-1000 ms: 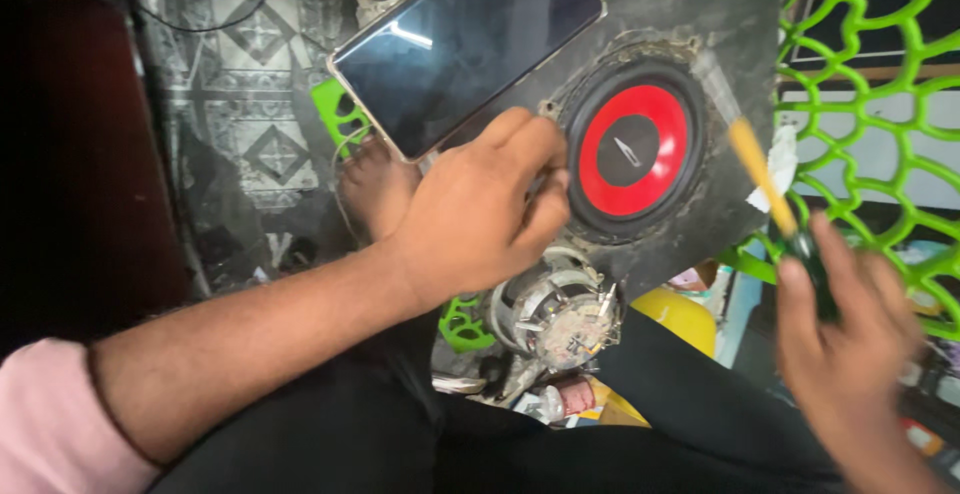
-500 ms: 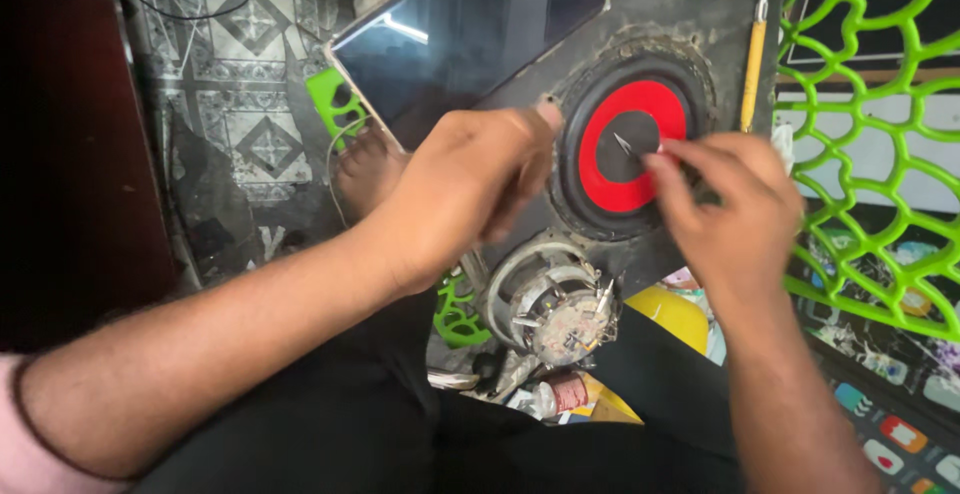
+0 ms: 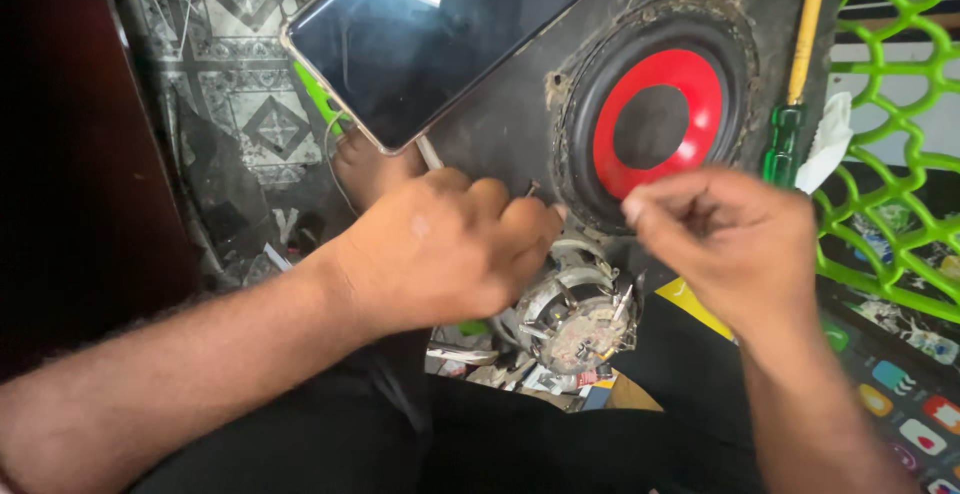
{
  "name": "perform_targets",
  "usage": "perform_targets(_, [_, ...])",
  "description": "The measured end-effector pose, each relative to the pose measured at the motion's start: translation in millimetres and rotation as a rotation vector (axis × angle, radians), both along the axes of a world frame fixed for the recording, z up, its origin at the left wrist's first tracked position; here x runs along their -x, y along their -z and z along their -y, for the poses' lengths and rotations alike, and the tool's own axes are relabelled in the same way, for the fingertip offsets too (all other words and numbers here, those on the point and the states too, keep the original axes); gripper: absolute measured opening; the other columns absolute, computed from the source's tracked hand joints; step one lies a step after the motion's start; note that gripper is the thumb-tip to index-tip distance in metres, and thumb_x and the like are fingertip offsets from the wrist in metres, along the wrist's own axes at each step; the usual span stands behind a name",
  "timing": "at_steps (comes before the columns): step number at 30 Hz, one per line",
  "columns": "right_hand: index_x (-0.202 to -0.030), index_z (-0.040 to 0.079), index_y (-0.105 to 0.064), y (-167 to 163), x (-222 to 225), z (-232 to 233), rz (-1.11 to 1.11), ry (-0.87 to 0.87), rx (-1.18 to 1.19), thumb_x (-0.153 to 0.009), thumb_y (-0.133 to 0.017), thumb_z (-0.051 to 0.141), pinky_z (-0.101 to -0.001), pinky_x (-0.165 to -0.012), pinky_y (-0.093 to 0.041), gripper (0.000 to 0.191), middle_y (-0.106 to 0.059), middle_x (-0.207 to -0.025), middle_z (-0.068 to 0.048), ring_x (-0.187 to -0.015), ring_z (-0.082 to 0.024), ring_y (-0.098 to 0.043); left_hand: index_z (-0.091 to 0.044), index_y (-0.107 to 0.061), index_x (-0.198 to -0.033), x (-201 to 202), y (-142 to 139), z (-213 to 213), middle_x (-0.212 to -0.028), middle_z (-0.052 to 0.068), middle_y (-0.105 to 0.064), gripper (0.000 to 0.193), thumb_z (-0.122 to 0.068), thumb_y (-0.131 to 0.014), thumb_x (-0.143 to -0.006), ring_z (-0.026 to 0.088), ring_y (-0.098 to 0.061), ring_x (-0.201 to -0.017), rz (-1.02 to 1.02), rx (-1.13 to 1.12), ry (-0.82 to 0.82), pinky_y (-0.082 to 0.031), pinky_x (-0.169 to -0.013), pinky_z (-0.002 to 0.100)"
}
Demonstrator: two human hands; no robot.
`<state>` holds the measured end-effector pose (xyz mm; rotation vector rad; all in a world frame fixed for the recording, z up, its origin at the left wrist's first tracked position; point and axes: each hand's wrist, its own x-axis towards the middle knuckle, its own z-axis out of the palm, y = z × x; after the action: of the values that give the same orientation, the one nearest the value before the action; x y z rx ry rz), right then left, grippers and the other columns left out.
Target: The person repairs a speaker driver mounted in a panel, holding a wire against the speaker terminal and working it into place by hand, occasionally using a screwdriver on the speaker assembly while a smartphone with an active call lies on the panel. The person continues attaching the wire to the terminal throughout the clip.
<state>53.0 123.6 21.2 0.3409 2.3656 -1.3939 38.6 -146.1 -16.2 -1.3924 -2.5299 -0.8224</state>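
A black speaker panel (image 3: pixel 500 124) with a round red-and-black speaker cone (image 3: pixel 655 119) rests tilted over my lap. My left hand (image 3: pixel 440 254) is curled around the panel's lower edge, beside a small screw tip (image 3: pixel 531 190). My right hand (image 3: pixel 730 239) hovers just below the cone with thumb and fingers pinched together; I see nothing between them. A screwdriver (image 3: pixel 800 74) with a yellow shaft and green handle lies on the panel's right side, apart from both hands. A phone (image 3: pixel 430 34) with a dark screen lies on the panel's upper left.
A bare metal speaker frame with wires (image 3: pixel 580 314) sits under the panel between my hands. A green plastic lattice (image 3: pixel 890 154) stands at the right, with a white tissue (image 3: pixel 825 144) by it. A bare foot (image 3: pixel 370 169) rests on patterned floor tiles (image 3: pixel 250 104).
My right hand laid the screwdriver on the panel's right side, touched the cone's centre, then dropped below the cone with fingers pinched. The left hand slid down to the panel's lower edge.
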Motion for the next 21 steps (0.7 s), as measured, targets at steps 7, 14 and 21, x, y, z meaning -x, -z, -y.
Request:
perform_targets(7, [-0.111,-0.003,-0.077,9.2,-4.4,6.6,-0.054,-0.079,0.069,-0.091,-0.08,-0.003,-0.0213,-0.078,-0.054,0.02,-0.075,-0.107,-0.009,-0.091,-0.01,-0.068,-0.005,-0.072,-0.129,-3.1,10.4,-12.8,-0.074,-0.003,-0.051,0.05,-0.023,-0.064,-0.083,0.012,-0.052,-0.059,-0.075,0.144,0.004,-0.041,-0.048,0.028])
perform_targets(14, [-0.11,0.002,-0.077,-6.7,12.4,27.9,-0.444,-0.503,-0.376,-0.09,-0.082,-0.004,-0.0272,-0.077,-0.057,0.021,-0.073,-0.104,-0.01,-0.088,-0.016,-0.071,-0.004,-0.072,-0.129,-2.3,9.9,-16.3,-0.071,-0.003,-0.05,0.05,-0.023,-0.062,-0.084,0.011,-0.051,-0.057,-0.076,0.181,-0.006,-0.04,-0.047,0.028])
perform_targets(21, [-0.101,0.002,-0.077,-16.3,27.0,40.0,-0.56,-0.672,-0.47,-0.081,-0.083,-0.005,-0.0319,-0.063,-0.053,0.022,-0.064,-0.092,-0.01,-0.073,-0.019,-0.066,-0.001,-0.072,-0.127,-2.3,12.2,-15.1,-0.069,-0.003,-0.05,0.051,-0.024,-0.063,-0.082,0.011,-0.051,-0.055,-0.053,0.167,0.009,-0.039,-0.046,0.028])
